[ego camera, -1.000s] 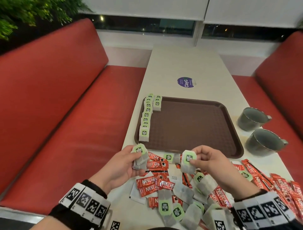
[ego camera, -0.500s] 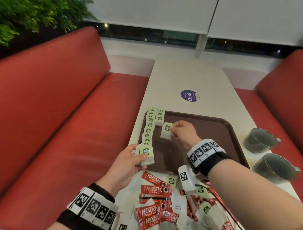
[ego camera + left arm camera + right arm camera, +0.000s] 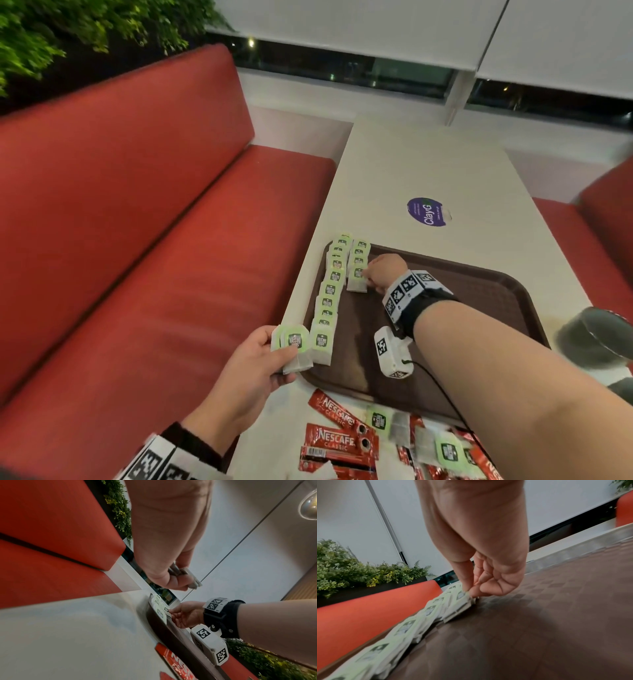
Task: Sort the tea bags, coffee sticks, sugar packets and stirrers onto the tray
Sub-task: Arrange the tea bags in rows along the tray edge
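Right hand (image 3: 383, 272) pinches a tea bag (image 3: 357, 281) onto the short second row on the tray (image 3: 479, 308), left hand (image 3: 253, 359) grips more bags (image 3: 294, 346); coffee sticks (image 3: 337, 442) near the wrists remain unsorted on the bench (image 3: 411, 164)

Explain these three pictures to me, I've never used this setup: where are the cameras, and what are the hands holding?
No robot here: a person wears one camera on the head and one on each wrist. The head view looks down at a brown tray on a white table. The right hand pinches a tea bag at the near end of the tray's short second row. The left hand holds a few more tea bags at the tray's corner. Coffee sticks lie unsorted nearby. Each wrist view looks along its own hand.
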{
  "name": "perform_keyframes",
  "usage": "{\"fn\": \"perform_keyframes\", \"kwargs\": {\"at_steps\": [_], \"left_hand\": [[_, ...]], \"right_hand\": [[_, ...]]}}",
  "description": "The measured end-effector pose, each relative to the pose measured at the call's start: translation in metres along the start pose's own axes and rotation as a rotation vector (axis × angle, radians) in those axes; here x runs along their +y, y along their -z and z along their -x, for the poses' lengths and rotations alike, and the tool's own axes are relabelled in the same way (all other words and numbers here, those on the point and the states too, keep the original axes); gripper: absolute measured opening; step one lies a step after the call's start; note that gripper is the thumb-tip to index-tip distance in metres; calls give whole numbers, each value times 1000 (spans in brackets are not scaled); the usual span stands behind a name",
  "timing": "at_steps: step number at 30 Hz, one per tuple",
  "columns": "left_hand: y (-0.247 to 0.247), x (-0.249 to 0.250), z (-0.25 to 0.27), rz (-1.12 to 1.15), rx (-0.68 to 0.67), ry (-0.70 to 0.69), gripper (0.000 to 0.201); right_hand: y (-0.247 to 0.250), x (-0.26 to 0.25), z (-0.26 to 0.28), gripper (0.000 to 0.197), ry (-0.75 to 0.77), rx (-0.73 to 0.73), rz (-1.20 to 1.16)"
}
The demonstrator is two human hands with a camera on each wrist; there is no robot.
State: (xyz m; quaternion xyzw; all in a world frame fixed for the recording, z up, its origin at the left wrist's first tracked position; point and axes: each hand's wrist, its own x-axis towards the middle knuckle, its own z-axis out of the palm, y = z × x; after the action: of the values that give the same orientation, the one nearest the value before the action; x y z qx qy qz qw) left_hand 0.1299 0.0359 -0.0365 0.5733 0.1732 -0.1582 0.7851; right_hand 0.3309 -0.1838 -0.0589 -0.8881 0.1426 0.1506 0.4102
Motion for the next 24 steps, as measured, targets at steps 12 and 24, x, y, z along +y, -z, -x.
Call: {"fn": "perform_keyframes", "kwargs": {"at_steps": [12,24], "left_hand": [[3,-4,-1,-5,17,9,19],[-17,7,-8,-49,20,-58,20]], "right_hand": [[-6,0,-8,21,8,124,218],[-16,-1,152,7,269,-423,-151]]}}
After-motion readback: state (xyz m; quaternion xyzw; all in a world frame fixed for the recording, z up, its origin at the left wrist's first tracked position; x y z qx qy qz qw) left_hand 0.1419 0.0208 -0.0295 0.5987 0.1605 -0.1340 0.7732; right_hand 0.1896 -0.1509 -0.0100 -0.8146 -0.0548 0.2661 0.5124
